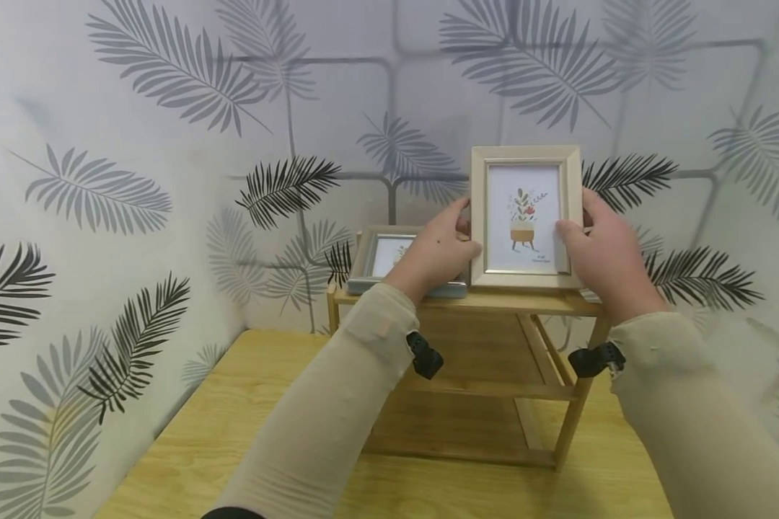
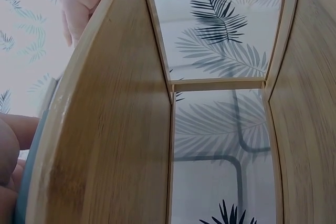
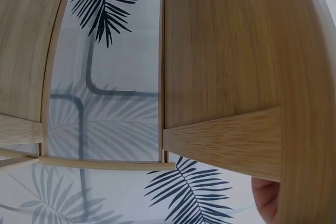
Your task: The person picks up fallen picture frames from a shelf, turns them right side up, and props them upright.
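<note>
A cream picture frame (image 1: 526,281) with a drawing of a potted plant stands upright at the top of a wooden shelf rack (image 1: 526,303). My right hand (image 1: 606,252) grips its right edge, thumb on the front and fingers behind. At the opposite edge, my left hand (image 1: 435,249) holds the frame's side between thumb and fingers. A second, grey-edged picture frame (image 1: 363,277) lies face up on the rack's top, partly hidden by the left hand. The left wrist view has the left hand (image 2: 8,156) beside that frame's blue-grey edge (image 2: 31,166).
Below the top, the rack has lower wooden shelves (image 1: 467,425) and a slanted leg (image 1: 574,418). It stands on a yellow wood-grain table (image 1: 247,404). Behind rises a wall (image 1: 422,94) with a leaf pattern.
</note>
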A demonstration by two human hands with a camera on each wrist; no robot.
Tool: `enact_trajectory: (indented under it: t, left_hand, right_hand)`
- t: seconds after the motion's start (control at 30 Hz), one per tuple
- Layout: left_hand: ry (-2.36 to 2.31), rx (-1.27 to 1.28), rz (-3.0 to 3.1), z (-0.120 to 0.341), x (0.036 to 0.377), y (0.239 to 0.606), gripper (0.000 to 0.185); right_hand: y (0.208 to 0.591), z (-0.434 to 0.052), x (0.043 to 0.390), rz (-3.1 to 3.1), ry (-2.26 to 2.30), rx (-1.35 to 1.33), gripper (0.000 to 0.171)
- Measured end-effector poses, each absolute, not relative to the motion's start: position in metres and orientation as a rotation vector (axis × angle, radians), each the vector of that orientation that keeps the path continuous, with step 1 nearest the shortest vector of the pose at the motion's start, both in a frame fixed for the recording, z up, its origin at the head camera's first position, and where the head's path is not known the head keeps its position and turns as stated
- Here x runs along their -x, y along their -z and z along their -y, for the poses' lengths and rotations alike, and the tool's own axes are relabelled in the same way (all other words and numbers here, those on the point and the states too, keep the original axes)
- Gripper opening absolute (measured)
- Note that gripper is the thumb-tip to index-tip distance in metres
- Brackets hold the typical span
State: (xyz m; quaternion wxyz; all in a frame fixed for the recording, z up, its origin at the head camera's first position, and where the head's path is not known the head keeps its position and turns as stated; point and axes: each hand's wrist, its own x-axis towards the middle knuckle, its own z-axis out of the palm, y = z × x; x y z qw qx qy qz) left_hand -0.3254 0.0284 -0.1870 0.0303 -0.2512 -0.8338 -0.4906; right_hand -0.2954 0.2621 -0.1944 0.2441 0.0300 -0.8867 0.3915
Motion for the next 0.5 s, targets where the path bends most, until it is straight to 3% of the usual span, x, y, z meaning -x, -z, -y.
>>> enact_trajectory:
  t: [0.2, 0.5]
  left_hand:
    - [1.566, 0.829, 2.510, -0.0282, 0.3247, 0.1886, 0.077]
    - [1.545, 0.822, 2.496, -0.0274, 0.3248, 0.1896, 0.071]
  right_hand:
    - [0.1957, -0.2636, 0.2906, 2.371, -1.111, -0.066, 0.078]
    - [0.1999, -0.2640, 0.2859, 2.330, -1.096, -0.093, 0.070]
